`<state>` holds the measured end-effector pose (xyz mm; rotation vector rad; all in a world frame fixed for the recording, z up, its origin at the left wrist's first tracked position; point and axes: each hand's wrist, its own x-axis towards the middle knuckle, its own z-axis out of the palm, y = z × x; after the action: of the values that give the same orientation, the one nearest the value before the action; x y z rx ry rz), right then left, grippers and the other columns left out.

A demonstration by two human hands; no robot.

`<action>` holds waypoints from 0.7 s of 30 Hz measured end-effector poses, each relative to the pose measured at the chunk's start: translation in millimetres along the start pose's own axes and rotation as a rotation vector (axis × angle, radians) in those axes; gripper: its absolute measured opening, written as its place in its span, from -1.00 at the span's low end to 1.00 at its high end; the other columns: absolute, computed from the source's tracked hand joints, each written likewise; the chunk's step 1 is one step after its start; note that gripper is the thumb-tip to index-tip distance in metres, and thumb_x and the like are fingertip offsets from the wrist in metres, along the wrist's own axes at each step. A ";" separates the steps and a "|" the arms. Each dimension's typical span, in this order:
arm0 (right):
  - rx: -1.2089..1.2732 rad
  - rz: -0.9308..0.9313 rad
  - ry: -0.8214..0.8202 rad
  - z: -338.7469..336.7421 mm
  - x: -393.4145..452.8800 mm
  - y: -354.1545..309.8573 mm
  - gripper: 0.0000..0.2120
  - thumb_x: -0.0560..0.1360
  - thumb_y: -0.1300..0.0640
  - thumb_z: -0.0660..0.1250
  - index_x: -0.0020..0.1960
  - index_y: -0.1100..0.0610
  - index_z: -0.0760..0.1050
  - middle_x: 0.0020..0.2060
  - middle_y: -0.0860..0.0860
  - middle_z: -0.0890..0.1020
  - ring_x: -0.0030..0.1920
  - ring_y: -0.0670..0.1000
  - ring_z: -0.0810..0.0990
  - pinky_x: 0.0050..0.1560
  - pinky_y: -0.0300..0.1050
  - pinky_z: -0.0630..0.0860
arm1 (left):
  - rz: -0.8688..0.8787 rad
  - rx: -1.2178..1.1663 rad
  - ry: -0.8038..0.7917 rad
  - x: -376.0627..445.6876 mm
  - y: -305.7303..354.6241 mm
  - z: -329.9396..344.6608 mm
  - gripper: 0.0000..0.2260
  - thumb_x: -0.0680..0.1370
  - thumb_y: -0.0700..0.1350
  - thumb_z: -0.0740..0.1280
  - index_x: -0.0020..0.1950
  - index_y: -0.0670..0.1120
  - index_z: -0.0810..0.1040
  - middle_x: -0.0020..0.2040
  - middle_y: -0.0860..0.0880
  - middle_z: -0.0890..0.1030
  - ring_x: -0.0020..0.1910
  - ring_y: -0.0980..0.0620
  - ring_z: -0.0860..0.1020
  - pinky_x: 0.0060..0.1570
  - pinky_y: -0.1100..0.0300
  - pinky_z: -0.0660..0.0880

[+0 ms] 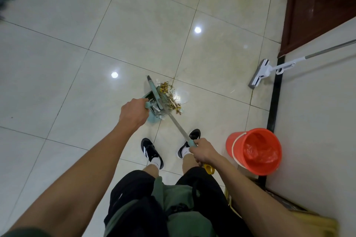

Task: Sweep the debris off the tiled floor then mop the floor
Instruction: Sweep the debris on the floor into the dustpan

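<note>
On the pale tiled floor (pixel 119 31), just ahead of my feet at twelve o'clock, lies the debris (pixel 169 94), a loose heap of yellowish and brown scraps sitting right across a grout line. My left grip (pixel 133 113) is curled tight round the teal handle of the dustpan (pixel 152 116), which rests on the tile at about eleven o'clock from my shoes, its mouth turned toward the heap and touching its near edge. My right grip (pixel 203 152) is wrapped round the teal sleeve on the broom (pixel 178 127), whose grey metal shaft slants up and leftward from my hand toward the dustpan; its head is down among the scraps, partly hidden by the pan, so I cannot tell exactly how the bristles lie. A yellow end piece pokes out behind that hand. At three o'clock, close beside my right foot, stands an orange bucket (pixel 254 150) lined with a thin red bag. Farther off at two o'clock the mop (pixel 259 75) has its flat white head on the floor, with its pole running off to the right. A dark wooden door (pixel 316 5) fills the one o'clock corner.
</note>
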<state>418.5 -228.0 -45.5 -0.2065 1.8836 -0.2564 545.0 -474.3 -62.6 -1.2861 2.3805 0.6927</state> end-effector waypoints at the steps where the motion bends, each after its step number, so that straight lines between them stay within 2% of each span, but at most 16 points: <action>1: -0.024 -0.009 0.016 0.1 -1.1 0.6 -0.76 0.50 0.29 0.21 0.13 0.28 0.51 -0.32 0.13 0.52 -0.47 0.04 0.44 -0.52 -0.16 0.42 | 0.003 0.003 0.000 -2.2 -3.6 -0.5 -0.89 0.61 -0.11 0.28 0.04 0.01 0.60 -0.16 -0.04 0.60 -0.22 -0.11 0.53 -0.23 0.11 0.40; 5: -0.082 -0.032 0.071 -3.6 -4.6 -0.8 -0.77 0.50 0.24 0.21 0.12 0.22 0.52 -0.25 0.08 0.54 -0.38 0.04 0.49 -0.40 -0.12 0.49 | -0.010 0.010 0.011 -10.5 -13.0 -2.4 -0.87 0.61 -0.10 0.27 0.07 0.03 0.60 -0.15 -0.04 0.60 -0.22 -0.10 0.55 -0.24 0.12 0.41; 9: -0.040 -0.031 0.053 -15.4 -4.7 -8.2 -0.78 0.52 0.29 0.20 0.15 0.21 0.45 -0.26 0.14 0.51 -0.42 0.09 0.47 -0.50 -0.16 0.44 | -0.053 0.030 0.006 -18.1 -14.4 -4.2 -0.88 0.59 -0.11 0.27 0.02 0.01 0.59 -0.17 -0.03 0.58 -0.24 -0.10 0.53 -0.28 0.13 0.36; 13: -0.014 -0.060 0.040 -27.1 3.1 -12.0 -0.72 0.52 0.25 0.28 0.21 0.26 0.46 -0.26 0.15 0.52 -0.39 0.09 0.49 -0.42 -0.12 0.49 | -0.071 0.047 0.018 -27.7 -10.8 -7.5 -0.89 0.59 -0.10 0.27 -0.02 0.02 0.59 -0.18 -0.04 0.58 -0.24 -0.10 0.53 -0.30 0.13 0.35; 16: 0.054 -0.078 -0.005 -34.5 4.0 -10.6 -0.71 0.51 0.25 0.34 0.21 0.26 0.45 -0.27 0.16 0.50 -0.40 0.07 0.47 -0.42 -0.11 0.49 | -0.086 0.053 0.020 -34.1 -13.6 -7.2 -0.91 0.59 -0.09 0.28 -0.05 0.03 0.58 -0.18 -0.04 0.60 -0.24 -0.10 0.55 -0.30 0.13 0.37; 21: 0.162 -0.082 -0.003 -50.6 8.5 -0.5 -0.63 0.53 0.29 0.30 0.33 0.17 0.45 -0.29 0.16 0.55 -0.48 0.01 0.43 -0.43 -0.13 0.50 | -0.123 0.043 0.020 -43.8 -23.5 -8.7 -0.94 0.57 -0.05 0.34 -0.10 0.05 0.56 -0.25 0.00 0.55 -0.25 -0.09 0.55 -0.29 0.14 0.38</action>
<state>367.9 -227.0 -37.4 -0.1741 1.8433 -0.4629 587.4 -460.7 -38.9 -1.4142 2.2960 0.5913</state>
